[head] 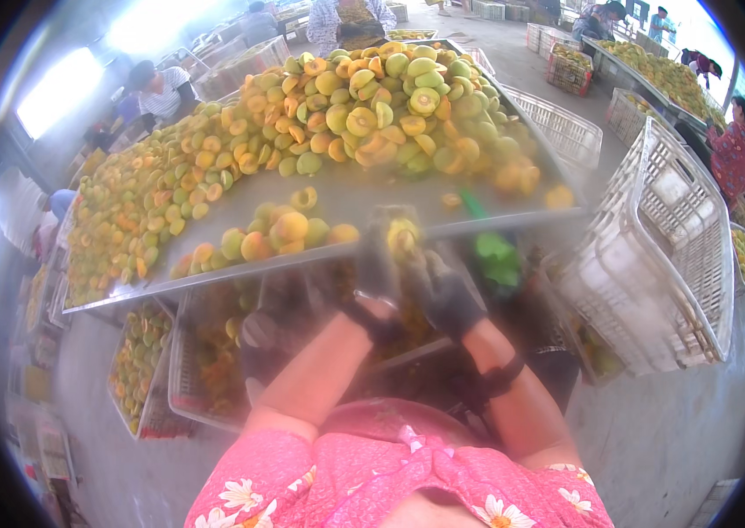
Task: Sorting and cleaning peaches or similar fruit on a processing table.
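In front of my chest my gloved left hand [378, 270] holds a yellow-green apricot [403, 239], blurred, at the near rim of a metal table [372, 188]. My gloved right hand [453, 294] is close beside it, fingers bent toward the fruit; blur hides whether it grips anything. To the left of my hands, a small group of whole and cut apricots [287, 228] sits along the rim. Farther back on the table is a large heap of halved apricots [359, 109]. A green object [496, 259], too blurred to name, is right of my right hand.
A white plastic crate [656, 244] stands tilted at the right. Beneath the table are a crate [178, 369] and, farther left, a crate of fruit [141, 363]. Across the table is a person [349, 23]; another in stripes [165, 92] is at the left.
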A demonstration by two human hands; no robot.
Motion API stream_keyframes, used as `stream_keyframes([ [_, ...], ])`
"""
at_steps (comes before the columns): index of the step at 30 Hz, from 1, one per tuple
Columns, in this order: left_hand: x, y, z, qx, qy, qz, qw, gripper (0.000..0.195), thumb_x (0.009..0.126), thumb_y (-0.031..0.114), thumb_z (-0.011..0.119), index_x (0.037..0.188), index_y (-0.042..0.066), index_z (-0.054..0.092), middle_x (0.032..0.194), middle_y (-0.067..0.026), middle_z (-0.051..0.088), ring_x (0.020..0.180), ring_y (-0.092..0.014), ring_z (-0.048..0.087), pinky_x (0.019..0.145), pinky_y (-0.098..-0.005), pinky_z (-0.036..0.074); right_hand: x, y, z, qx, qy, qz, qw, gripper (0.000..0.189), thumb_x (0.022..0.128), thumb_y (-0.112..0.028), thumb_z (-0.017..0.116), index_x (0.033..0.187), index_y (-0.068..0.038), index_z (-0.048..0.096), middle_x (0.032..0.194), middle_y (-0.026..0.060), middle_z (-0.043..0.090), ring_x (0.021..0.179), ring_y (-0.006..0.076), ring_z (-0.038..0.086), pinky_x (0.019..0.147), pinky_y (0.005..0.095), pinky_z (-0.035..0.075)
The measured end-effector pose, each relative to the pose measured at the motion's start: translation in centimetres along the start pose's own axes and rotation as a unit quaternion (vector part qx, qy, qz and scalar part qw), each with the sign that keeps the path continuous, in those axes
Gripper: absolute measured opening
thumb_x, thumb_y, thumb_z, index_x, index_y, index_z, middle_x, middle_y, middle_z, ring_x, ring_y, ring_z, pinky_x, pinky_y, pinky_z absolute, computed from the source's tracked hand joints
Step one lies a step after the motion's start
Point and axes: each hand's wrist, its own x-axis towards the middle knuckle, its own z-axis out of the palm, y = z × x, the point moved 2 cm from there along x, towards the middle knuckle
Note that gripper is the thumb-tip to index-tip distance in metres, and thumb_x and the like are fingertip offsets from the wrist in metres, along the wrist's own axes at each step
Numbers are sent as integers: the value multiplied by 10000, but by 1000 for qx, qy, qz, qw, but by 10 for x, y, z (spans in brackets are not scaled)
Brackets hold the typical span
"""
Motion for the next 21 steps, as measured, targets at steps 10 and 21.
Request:
stream_keyframes([
  [10, 5, 21, -10, -94, -130, -181, 970, 519, 971, 436, 348, 803, 12, 595, 707, -101, 593, 591, -172, 552, 520, -288, 470, -5, -19, -1, 167, 35, 39, 985, 346, 954, -318, 431, 971, -30, 622, 811, 210, 608, 756, 363, 590, 696, 404, 462],
  [21, -1, 18, -16, -40, -67, -102, 992, 426, 942, 356, 394, 856, -12, 590, 751, -117, 609, 647, -195, 570, 604, -308, 475, -7, -9, 12, 228, -50, 93, 968, 421, 972, -325, 383, 1091, 38, 559, 998, 249, 605, 925, 395, 574, 819, 401, 431],
])
